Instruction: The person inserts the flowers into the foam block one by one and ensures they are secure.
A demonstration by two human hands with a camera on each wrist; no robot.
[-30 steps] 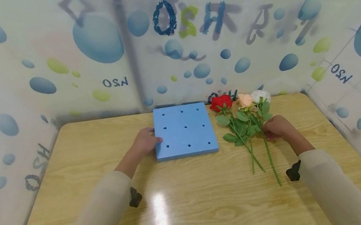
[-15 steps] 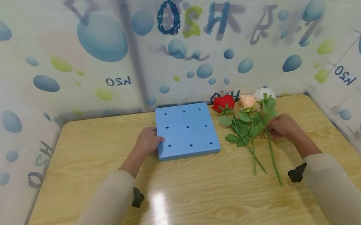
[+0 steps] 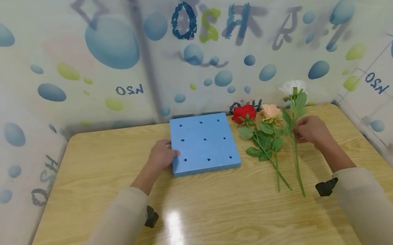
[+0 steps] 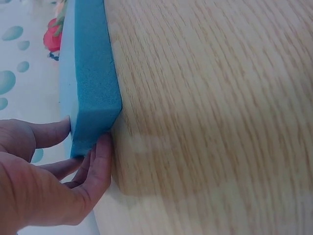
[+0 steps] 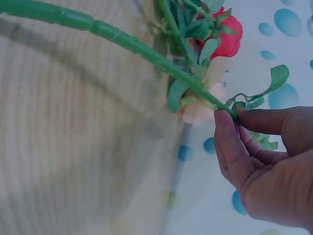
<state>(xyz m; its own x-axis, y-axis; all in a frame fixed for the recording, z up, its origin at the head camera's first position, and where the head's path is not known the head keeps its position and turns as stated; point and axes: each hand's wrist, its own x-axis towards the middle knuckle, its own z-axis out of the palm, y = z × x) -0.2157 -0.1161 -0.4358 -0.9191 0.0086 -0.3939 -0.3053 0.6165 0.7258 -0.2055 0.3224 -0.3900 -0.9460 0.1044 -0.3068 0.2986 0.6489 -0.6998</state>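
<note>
A blue foam board with several small holes lies on the table. My left hand holds its left side; in the left wrist view the thumb rests on the top face and the fingers press the edge. My right hand pinches the green stem of a white rose just below its leaves. That rose is lifted at the flower end, its stem slanting down towards me. A red rose and a peach rose lie to its left, their stems crossing.
The wooden table runs back to a patterned wall with blue and green spots. Both flower heads on the table lie close to this wall, right of the board. Side walls stand left and right.
My right hand has moved right and slightly up with the white rose, which has come away from the other two flowers and risen. My left hand stays on the foam board.
</note>
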